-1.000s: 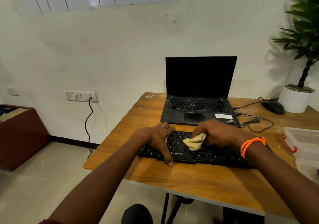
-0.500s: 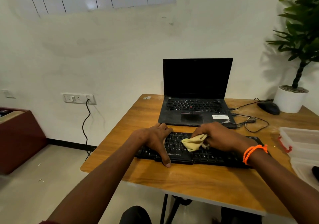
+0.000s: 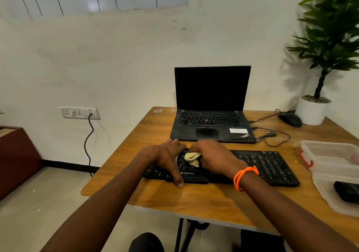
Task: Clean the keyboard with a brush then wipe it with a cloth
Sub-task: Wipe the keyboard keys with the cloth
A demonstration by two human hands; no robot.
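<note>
The keyboard (image 3: 252,166) is lying on the wooden counter (image 3: 194,199), near a white wall. The left hand (image 3: 165,154) is bracing it, fingers spread. The right hand (image 3: 215,156) is pressing the cloth (image 3: 191,157) onto the keys, fingers curled around it.

Wooden table (image 3: 159,197) with a light edge. Flat black keyboard (image 3: 272,166) sits near the front. Behind the keyboard: open black laptop (image 3: 211,127). Right of the laptop: tangled black cables (image 3: 272,135), dark mouse (image 3: 290,120), white plant pot (image 3: 312,112). Right of the keyboard: clear plastic containers (image 3: 334,166).
</note>
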